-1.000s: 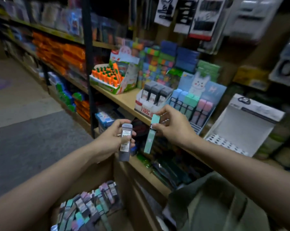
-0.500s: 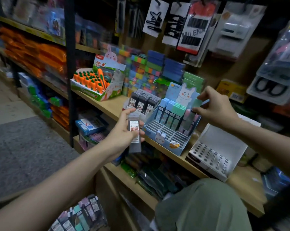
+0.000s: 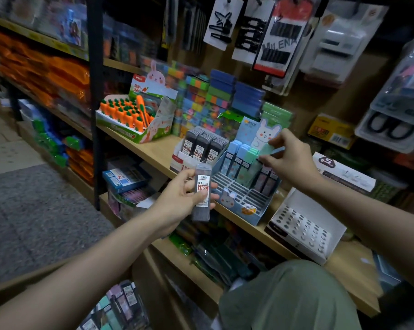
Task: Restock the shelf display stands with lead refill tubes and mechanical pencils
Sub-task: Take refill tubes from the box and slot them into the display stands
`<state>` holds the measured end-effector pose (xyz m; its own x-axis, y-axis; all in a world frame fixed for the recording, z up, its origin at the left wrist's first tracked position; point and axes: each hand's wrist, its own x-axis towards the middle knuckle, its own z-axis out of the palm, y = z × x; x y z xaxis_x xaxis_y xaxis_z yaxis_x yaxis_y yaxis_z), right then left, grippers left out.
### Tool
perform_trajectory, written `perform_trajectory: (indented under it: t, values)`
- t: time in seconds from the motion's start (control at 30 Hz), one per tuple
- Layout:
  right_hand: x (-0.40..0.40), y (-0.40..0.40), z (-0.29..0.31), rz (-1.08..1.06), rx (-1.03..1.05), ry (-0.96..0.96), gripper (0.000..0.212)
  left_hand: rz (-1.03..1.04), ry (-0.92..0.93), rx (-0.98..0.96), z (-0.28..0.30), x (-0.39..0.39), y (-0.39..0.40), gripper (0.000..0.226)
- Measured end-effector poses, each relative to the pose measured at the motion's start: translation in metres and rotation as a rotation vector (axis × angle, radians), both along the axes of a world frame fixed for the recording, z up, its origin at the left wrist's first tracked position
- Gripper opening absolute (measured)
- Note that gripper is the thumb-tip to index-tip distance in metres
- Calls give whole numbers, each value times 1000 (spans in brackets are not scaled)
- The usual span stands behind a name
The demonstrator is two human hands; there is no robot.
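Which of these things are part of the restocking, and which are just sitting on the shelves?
Part of the job:
- grey lead tube in left hand
- mint tube in right hand
- rabbit display stand
- grey tube stand
- empty white stand

Just there:
- carrot box
- hair clip cards

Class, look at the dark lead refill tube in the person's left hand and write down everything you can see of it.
The lead refill tube is a slim, flat, dark grey case of see-through plastic with a paler cap on top. A white label on its front reads 0.7 and HB, with a red band below. It stands nearly upright, slightly tilted, held in the air in front of the shelf edge. The left hand grips it, thumb across the front and fingers behind. Nothing else touches it.
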<state>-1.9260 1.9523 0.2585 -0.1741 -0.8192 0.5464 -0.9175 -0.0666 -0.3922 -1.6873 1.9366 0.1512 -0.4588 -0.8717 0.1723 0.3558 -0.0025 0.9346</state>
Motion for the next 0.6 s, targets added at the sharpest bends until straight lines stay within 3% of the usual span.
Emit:
perform_trajectory:
  t: [0.2,0.6]
  values:
    - [14,-19,-16,37,35,13,28,69,-53,-7,-5,5,-1,27]
    - [21,-30,-32,-5,51,34,26,170,-59,21,-14,11,-14,31]
